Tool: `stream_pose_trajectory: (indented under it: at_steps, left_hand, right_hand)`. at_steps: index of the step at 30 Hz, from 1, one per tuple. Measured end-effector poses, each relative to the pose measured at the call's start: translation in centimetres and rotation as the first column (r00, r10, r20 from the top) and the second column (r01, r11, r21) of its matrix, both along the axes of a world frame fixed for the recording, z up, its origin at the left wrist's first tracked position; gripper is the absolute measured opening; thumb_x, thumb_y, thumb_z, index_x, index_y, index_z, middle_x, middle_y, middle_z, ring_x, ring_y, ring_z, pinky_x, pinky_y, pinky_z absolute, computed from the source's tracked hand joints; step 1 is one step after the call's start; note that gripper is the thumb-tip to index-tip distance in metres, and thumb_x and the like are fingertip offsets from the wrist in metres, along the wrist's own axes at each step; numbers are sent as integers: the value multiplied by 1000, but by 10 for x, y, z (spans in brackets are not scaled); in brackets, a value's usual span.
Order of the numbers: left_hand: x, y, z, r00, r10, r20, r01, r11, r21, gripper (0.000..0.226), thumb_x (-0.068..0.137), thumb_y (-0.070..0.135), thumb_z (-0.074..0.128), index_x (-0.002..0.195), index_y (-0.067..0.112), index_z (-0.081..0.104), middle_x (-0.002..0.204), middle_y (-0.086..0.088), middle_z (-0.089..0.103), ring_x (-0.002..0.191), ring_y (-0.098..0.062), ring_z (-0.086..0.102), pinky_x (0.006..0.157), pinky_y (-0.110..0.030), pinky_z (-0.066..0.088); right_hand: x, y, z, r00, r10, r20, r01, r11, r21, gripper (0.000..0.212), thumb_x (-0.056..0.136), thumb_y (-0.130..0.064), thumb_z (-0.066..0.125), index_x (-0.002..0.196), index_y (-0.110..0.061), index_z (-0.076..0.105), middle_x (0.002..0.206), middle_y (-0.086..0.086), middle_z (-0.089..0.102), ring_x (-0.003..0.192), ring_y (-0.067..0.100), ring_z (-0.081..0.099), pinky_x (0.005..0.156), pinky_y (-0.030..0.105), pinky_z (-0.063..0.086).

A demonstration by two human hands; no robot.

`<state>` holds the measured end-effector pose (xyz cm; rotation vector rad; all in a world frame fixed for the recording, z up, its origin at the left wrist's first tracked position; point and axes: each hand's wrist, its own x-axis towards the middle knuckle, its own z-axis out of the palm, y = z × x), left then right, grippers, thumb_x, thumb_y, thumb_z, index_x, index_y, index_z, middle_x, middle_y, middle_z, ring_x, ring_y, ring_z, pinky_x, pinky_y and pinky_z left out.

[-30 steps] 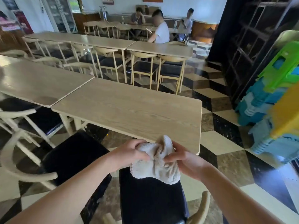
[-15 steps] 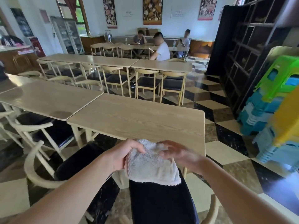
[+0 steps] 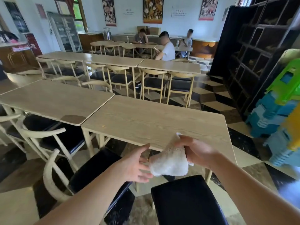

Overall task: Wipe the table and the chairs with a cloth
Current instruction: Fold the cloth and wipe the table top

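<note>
A: What is nearest to the camera?

B: Two bare forearms come up from the lower edge. Under them stand two chairs with dark seats, one chair (image 3: 186, 200) below the right arm and a second chair (image 3: 95, 169) with a pale curved back below the left arm.

A: And the hands?

B: The right hand (image 3: 197, 151) holds the white cloth (image 3: 168, 161). Its fingers are closed around the upper part of the cloth, and one corner sticks out above the thumb. The cloth hangs down loosely in the air, in front of the near edge of the bench (image 3: 154, 120), and does not touch the top. The left hand (image 3: 134, 164) is just beside the cloth. Its fingers (image 3: 144, 176) are spread apart, and whether they touch the cloth's left edge, the picture does not show clearly.

A: What lies behind?

B: The bench is pale wood, and a second bench (image 3: 53, 99) of the same kind joins it at the left corner. To the right, coloured plastic stools (image 3: 279, 111) stand stacked beside a dark shelf (image 3: 253, 51). Further back is another row of benches with chairs, and at the far wall three persons (image 3: 167, 47) sit.
</note>
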<state>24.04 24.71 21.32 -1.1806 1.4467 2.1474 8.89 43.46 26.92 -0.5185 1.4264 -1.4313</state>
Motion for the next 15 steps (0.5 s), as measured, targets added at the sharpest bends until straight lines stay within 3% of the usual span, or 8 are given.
stream_pose_trajectory:
  at_steps: [2,4,6,9,12,15]
  left_hand:
    - [1,-7,-5,996,-76,-56,84,985,153,96,68,85,63,135,15,58,125,-18,70,118,-42,63,92,-48,52]
    - [-8,-18,-4,990,-33,-137,62,974,218,95,67,86,63,139,25,57,133,-16,66,122,-41,61,100,-52,47]
    - [-20,-32,-2,986,9,-165,20,985,172,105,59,87,71,144,29,50,141,-15,60,125,-40,57,105,-56,43]
    - [-34,-55,-2,990,-47,-130,45,999,-21,135,45,92,71,156,26,32,155,-14,43,136,-40,45,111,-60,36]
    - [-50,-80,-2,970,-38,-242,33,999,-24,115,54,84,77,145,25,42,148,-11,49,130,-35,49,116,-59,26]
    - [-64,-100,5,941,47,-334,-45,999,14,96,53,57,96,130,15,57,135,-15,60,122,-32,59,118,-56,31]
  right_hand:
    - [2,-18,-2,994,-47,102,53,997,-56,41,82,-10,67,121,-4,56,118,24,63,109,36,66,95,47,55]
    - [-1,-34,-4,986,-72,150,87,992,-96,48,85,-12,65,131,-4,56,127,26,64,118,40,64,103,53,50]
    - [-9,-47,-7,983,-90,158,112,985,-135,48,87,-16,64,134,-8,57,127,24,66,119,41,63,98,53,53]
    - [-26,-66,-18,969,-157,188,184,974,-131,48,86,-21,63,132,-8,58,120,21,70,113,38,67,86,46,58]
    - [-47,-90,-32,943,-224,246,249,965,-78,46,85,-25,63,125,-3,62,106,19,74,100,35,72,77,41,60]
    - [-64,-112,-38,934,-213,287,241,969,-62,47,87,-26,63,127,-1,59,109,21,74,104,36,71,83,45,57]
